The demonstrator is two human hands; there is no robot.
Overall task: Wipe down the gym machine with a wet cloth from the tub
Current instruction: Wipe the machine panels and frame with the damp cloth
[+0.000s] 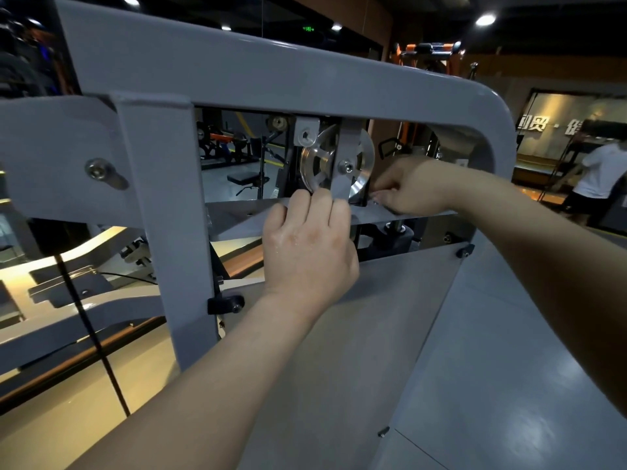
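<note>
The gym machine's grey steel frame (258, 79) fills the view, with a silver pulley (320, 164) on a bracket inside its opening. My left hand (308, 245), its back wet with drops, is just under the pulley, fingers curled against the top edge of the clear shield panel (237, 215). What those fingers hold is hidden. My right hand (412, 186) reaches in from the right, its fingertips pinched on a small pale bit that looks like the cloth (380, 197), right beside the pulley. No tub is in view.
A grey side panel (475, 334) of the machine slopes down at the right. A black cable (88, 320) runs down at the left. Benches and other machines stand behind the frame. A person in a white shirt (600, 171) stands at the far right.
</note>
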